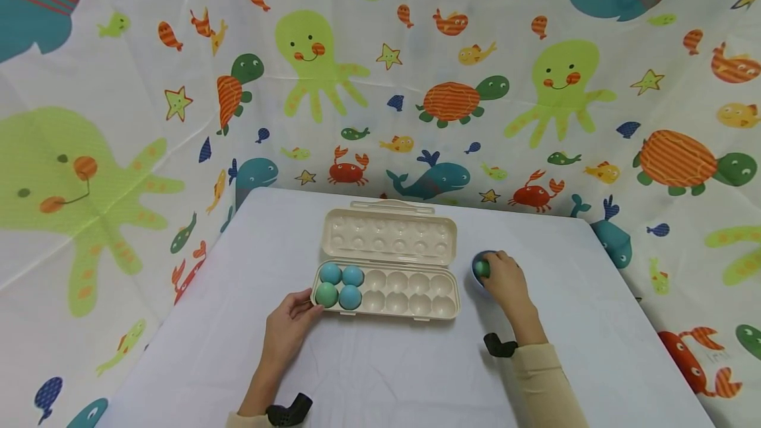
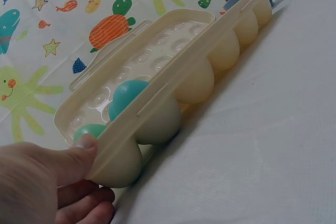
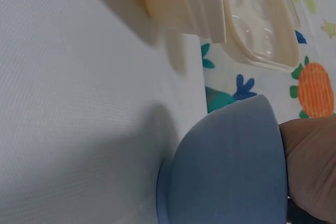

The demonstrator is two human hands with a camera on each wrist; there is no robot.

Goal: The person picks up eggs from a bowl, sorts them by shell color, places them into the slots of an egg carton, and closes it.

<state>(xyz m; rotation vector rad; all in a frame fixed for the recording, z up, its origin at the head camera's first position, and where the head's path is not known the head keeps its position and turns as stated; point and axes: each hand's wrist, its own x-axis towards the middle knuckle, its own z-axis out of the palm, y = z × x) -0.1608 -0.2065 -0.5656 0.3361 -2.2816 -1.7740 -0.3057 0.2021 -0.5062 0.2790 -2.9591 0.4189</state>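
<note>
An open cream egg carton (image 1: 389,256) lies on the table, its lid tipped back. Three blue eggs (image 1: 350,297) and a green egg (image 1: 326,294) fill the cups at its left end; the other cups are bare. My left hand (image 1: 289,329) grips the carton's near left corner, with the thumb (image 2: 84,148) on the rim and the fingers beneath. To the right of the carton stands a small blue bowl (image 3: 226,166). Down inside it, my right hand (image 1: 505,281) pinches another green egg (image 1: 483,269); its fingertips are partly hidden.
A white cloth (image 1: 392,375) covers the table. Behind and along both sides hangs a curtain (image 1: 357,38) printed with sea animals. Black straps with wrist mounts (image 1: 499,346) sit on both wrists.
</note>
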